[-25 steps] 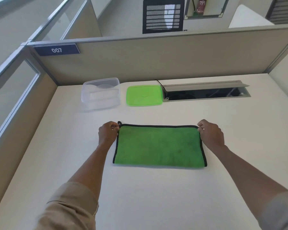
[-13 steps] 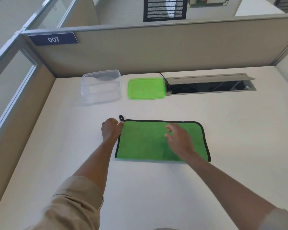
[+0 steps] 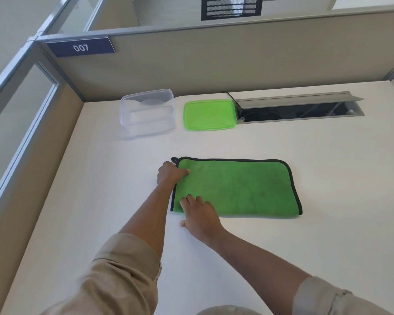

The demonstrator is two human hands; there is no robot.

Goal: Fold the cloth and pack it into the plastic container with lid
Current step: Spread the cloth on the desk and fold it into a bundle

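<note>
A green cloth (image 3: 239, 187) with black edging lies folded in half on the white desk, a small black loop at its far left corner. My left hand (image 3: 170, 175) pinches the cloth's far left corner. My right hand (image 3: 200, 215) rests at the near left corner, fingers on top of the cloth and thumb on the desk beside it; whether it grips the corner is unclear. Behind the cloth stand the clear plastic container (image 3: 147, 111), with nothing in it, and its green lid (image 3: 209, 114) lying flat to its right.
An open cable hatch (image 3: 298, 108) with a raised grey flap is set into the desk at the back right. Beige partition walls (image 3: 214, 60) close the desk at the back and left. The white desk (image 3: 328, 235) stretches bare to the right.
My right hand let go of the far right corner and crossed leftward over the cloth to its near left corner. My left hand stayed at the far left corner.
</note>
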